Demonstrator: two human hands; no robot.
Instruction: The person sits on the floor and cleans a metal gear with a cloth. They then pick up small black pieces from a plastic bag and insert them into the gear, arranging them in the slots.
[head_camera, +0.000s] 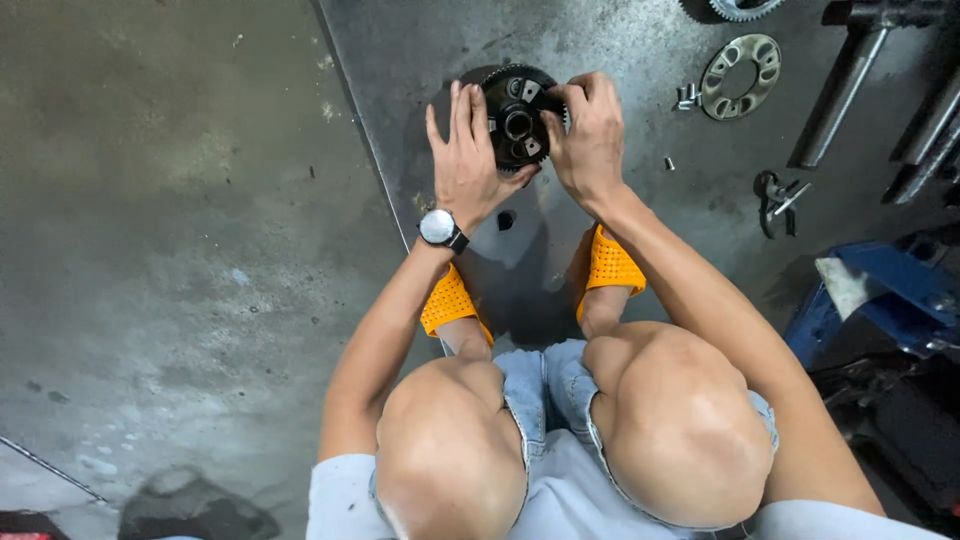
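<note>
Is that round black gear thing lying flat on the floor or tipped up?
Flat: the black gear part shows its round face and centre hole, with left hand and right hand gripping its sides.

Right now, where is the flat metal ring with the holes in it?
In the head view the ring lies flat on the dark metal floor plate, upper right, to the right of the right hand and the gear, left of the steel bars.

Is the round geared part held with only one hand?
No: both the left hand and the right hand grip the dark round geared part from opposite sides.
</note>
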